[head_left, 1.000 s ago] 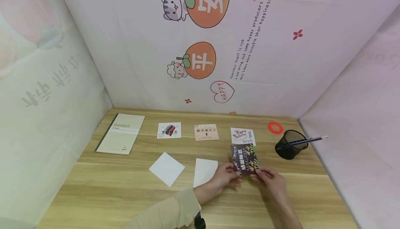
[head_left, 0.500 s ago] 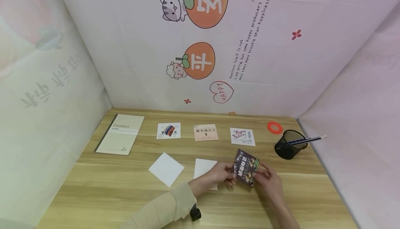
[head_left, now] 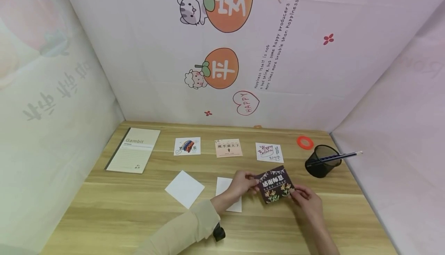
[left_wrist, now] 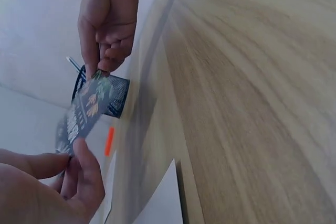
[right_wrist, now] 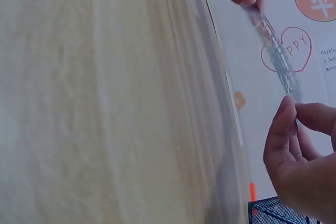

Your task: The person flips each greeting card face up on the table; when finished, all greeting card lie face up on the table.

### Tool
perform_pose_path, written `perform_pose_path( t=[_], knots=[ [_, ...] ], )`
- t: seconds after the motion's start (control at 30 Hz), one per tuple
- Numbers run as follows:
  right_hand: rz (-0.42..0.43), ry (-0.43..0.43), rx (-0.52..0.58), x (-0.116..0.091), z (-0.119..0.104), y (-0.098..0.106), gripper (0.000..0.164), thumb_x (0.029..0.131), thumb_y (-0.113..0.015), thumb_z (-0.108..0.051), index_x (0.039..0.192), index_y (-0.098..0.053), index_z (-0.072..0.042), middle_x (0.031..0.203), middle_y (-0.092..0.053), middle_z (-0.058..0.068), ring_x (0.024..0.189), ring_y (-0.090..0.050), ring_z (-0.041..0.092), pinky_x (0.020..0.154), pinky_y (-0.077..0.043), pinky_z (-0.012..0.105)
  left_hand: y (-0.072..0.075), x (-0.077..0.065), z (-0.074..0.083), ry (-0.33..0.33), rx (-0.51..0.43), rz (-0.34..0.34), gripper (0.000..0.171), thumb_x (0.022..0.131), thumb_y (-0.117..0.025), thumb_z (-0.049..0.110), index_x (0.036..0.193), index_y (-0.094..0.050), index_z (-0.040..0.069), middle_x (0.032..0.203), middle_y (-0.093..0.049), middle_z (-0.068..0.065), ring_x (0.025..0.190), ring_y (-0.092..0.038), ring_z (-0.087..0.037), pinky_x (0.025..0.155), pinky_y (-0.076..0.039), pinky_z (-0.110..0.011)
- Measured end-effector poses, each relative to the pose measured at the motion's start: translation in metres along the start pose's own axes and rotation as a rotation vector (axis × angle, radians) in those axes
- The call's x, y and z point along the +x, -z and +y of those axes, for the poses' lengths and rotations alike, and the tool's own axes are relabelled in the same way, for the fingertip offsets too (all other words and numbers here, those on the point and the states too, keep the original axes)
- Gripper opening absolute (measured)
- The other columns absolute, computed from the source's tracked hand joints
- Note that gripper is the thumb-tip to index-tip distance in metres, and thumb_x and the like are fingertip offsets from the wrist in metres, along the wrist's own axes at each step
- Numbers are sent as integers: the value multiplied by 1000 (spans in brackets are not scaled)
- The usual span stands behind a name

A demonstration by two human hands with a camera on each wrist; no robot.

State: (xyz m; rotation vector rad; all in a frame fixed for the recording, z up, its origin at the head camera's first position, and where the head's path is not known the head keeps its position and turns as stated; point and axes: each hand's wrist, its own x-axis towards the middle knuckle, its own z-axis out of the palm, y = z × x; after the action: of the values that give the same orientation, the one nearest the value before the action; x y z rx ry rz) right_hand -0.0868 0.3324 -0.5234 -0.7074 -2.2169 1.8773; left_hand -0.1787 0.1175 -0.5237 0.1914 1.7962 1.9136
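- Far left on a wooden table (head_left: 104, 216): a pale notebook (head_left: 132, 150) with a dark spine, its cover reading "Gambit".
- Next, nearer the person: a blank white square (head_left: 184, 189), turned so that it lies like a diamond. Behind it, a white card (head_left: 187, 146) with a colourful print lies flat.
- Left of centre, a beige card (head_left: 228, 152) with dark lettering lies at the back; in front of it, a blank white sheet (head_left: 223, 184) is partly hidden by the left forearm.
- The left hand (head_left: 240, 184), below a cream sleeve (head_left: 194, 228), pinches the left edge of a dark card between thumb and fingers.
- That dark card (head_left: 277, 184), with white characters, pennants and orange flowers, is held tilted above the table between the two hands. Behind it lies a white "Happy Birthday" card (head_left: 269, 152).
- The right hand (head_left: 309, 201) pinches the dark card's right edge, thumb on the printed face.
- Far right: a red-orange ring (head_left: 305, 142) lies flat near a black mesh cup (head_left: 317, 166), with pencils (head_left: 342, 156) leaning out to the right.
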Motion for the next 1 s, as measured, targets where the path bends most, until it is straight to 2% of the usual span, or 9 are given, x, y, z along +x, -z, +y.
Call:
perform_pose_path(
  t=[0.13,0.27,0.4,0.57,0.67,0.87,1.0],
  knots=[
    [10,-33,112,-2,1,-2,35,91,-66,-11,119,-53,7,83,-69,-2,76,-69,11,75,-57,26,-3,4,-2,-34,-25,43,33,86,-64,-3,119,-60,-4,82,-67,-8,63,-64,-13,60,-58,-32],
    [44,-55,188,-2,3,-4,31,94,-61,-7,120,-49,6,83,-70,-2,77,-69,12,77,-57,28,-10,2,-7,-84,-7,13,51,82,-61,-10,131,-50,-6,94,-66,-9,72,-66,-17,68,-58,-37],
    [73,-88,233,-1,5,-6,30,95,-57,-4,123,-47,3,82,-70,-1,77,-70,13,78,-56,29,-16,-3,-11,-121,46,-20,62,76,-60,-13,136,-44,-8,107,-64,-11,81,-66,-20,71,-58,-33],
    [78,-105,275,0,7,-9,40,95,-56,-1,133,-45,3,83,-69,1,79,-70,14,81,-56,30,-21,-8,-15,-116,83,-64,59,80,-60,-8,137,-45,-7,119,-61,-14,88,-66,-19,73,-57,-28],
    [91,-105,281,0,7,-10,42,94,-57,-1,135,-45,3,82,-69,1,79,-70,14,81,-56,30,-23,-9,-18,-89,102,-80,60,81,-60,-6,139,-43,-7,119,-61,-12,88,-66,-19,74,-56,-27],
    [114,-96,217,3,9,-12,42,93,-58,-1,134,-48,5,84,-67,0,77,-69,11,79,-56,30,-26,-8,-21,24,-3,-69,60,82,-61,-8,138,-40,-11,103,-58,-8,80,-66,-18,72,-58,-29],
    [121,-50,-4,6,11,-11,39,92,-63,-9,129,-56,2,90,-66,2,75,-64,6,71,-57,24,-25,-7,-18,78,-77,-50,57,84,-58,-8,138,-40,-12,99,-57,-10,75,-66,-18,70,-58,-31]
  ],
)
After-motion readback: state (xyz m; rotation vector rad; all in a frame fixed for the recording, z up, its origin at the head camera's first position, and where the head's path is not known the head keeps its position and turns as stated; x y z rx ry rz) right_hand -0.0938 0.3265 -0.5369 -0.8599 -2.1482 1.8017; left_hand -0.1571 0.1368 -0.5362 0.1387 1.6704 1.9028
